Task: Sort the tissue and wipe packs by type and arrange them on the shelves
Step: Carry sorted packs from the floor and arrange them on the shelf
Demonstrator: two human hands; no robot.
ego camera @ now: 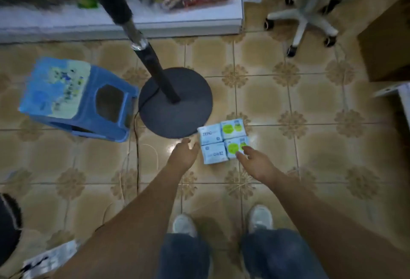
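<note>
Task barely begun, I judged: four packs [223,141] lay bunched on the floor between both grips, left hand [183,154] and right hand [255,161] released, none shelved.

Both bare forearms reach forward and down from the bottom of the view, converging slightly toward the middle. The left hand [184,153] is held palm inward with its fingers loosely spread and slightly curled, closed on nothing. The right hand [255,162] is extended a little lower and to the right, fingers apart and pointing forward, its fingertips [244,148] foremost, also empty. Below them, the person's legs in blue jeans [277,254] and light shoes [260,217] stand apart.
</note>
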